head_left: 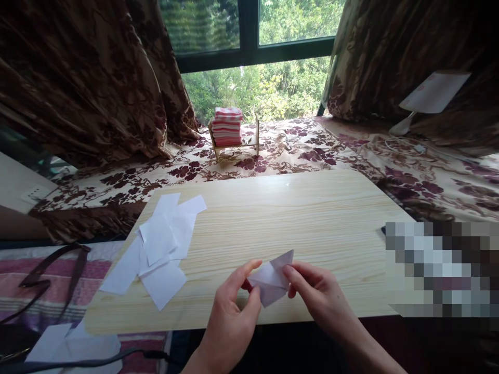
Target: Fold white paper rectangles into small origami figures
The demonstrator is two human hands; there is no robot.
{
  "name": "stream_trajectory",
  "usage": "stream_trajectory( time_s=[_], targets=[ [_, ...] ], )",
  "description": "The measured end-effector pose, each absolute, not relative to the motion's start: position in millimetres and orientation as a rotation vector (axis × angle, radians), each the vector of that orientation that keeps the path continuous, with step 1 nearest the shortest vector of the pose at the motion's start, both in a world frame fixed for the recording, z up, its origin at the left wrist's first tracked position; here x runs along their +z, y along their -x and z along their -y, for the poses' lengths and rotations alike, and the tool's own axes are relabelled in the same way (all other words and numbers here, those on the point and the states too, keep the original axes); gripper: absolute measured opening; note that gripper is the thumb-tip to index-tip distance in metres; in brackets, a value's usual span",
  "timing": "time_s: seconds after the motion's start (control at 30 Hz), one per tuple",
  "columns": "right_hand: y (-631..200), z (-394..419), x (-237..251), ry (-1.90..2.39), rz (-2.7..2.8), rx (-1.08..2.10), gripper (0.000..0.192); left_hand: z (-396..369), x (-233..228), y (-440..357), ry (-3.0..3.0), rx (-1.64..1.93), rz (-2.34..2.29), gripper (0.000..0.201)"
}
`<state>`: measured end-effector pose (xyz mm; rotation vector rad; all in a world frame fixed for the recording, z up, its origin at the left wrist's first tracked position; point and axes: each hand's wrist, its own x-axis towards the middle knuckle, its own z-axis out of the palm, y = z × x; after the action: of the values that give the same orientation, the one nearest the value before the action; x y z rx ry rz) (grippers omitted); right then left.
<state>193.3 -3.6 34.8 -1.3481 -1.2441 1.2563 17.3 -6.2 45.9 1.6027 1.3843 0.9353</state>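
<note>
A small folded piece of white paper [271, 280] is held between my two hands, above the near edge of the wooden table. Its creases form pointed flaps, one corner rising to the upper right. My left hand [236, 311] has its thumb on the paper's lower left edge, the index finger curved above and the other fingertips partly hidden behind. On the other side, my right hand [317, 291] pinches the paper's right part between thumb and fingers. Several loose white sheets [159, 244] lie overlapping on the table's left side.
The pale wood-grain table [296, 218] stands before a sill with flowered cloth. A small wooden rack [234, 144] carries folded pink-and-white cloths [227, 126]. A white lamp [434, 93] stands at the back right. More papers [81, 345] lie lower left, beside a dark strap [76, 270].
</note>
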Motion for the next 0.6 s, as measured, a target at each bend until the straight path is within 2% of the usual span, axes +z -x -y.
stream_trajectory(
  time_s=[0.2,0.37,0.47,0.6],
  targets=[
    [-193.7,-0.5,39.9,1.267,1.072,1.486,0.039,4.0,41.0,-17.3,-1.945,1.025,-1.264,0.035],
    [-192.3,0.6,44.0,1.21,1.083,1.552,0.042,2.9,38.2,-18.7,-2.004,1.102,-1.348,0.025],
    [-194.1,4.5,43.8,1.193,1.158,1.562,0.034,1.8,40.9,-20.5,-1.844,1.09,-1.402,0.021],
    [-196.1,8.1,38.6,1.182,1.161,1.558,0.029,-1.9,45.8,-21.0,-1.371,0.939,-1.394,0.029]
  ],
)
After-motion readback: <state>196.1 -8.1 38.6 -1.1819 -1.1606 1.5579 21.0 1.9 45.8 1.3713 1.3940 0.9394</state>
